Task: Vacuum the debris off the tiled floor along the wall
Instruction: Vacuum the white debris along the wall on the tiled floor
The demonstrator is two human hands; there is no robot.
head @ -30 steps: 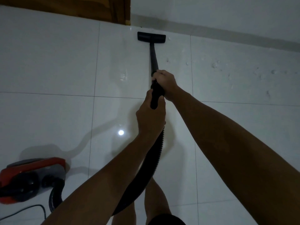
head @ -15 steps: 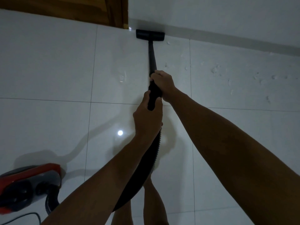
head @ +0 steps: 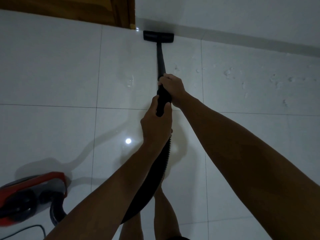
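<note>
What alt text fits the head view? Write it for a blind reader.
Both hands, left hand and right hand, grip a black vacuum wand, its floor head against the wall. Pale debris dots the tiles to the right; a red vacuum body sits lower left.

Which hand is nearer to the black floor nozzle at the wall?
Right. The right hand grips the black wand higher up, closer to the black floor nozzle; the left hand holds the handle end behind it, farther back.

wooden door frame (head: 123, 13) top centre, brown, foot meets floor at wall corner | wooden door panel (head: 57, 7) top left, dark brown | bare legs (head: 166, 213) bottom centre | bright light glare spot (head: 128, 141) centre-left
</note>
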